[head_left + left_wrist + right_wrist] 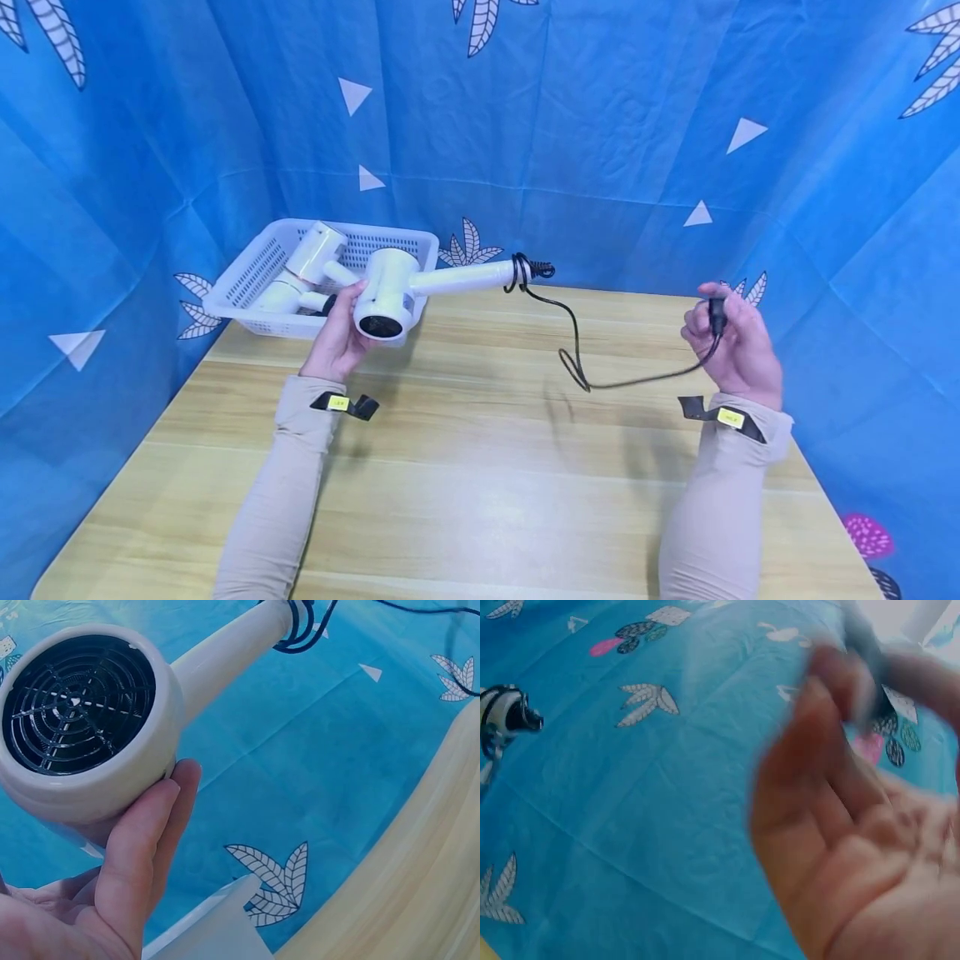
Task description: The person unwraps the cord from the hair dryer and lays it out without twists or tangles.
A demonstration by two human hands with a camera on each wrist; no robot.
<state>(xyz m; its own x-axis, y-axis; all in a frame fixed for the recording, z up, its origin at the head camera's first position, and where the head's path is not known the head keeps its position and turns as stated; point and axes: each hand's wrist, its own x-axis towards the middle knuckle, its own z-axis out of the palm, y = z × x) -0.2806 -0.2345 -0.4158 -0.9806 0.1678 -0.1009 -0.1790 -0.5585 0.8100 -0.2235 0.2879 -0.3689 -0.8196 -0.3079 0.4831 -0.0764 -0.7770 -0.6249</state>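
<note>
The person's left grip (339,335) held a glossy white plastic hair dryer (388,287), raised at the right end of a white perforated plastic basket (273,325) in which two other white hair dryers (318,250) lay. Above the pale wood-grain desk (487,500), the right grip (742,350) pinched the black plug (717,317) of the thin black cord (637,382) looped round the held dryer's handle (465,277).

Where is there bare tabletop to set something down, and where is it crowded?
Bare: the light wood-grain table between the beige-sleeved forearms, reaching under the hanging black cable. Crowded: the back left, where a white perforated plastic basket holds two white hair dryers and the left hand grips a third white dryer.
</note>
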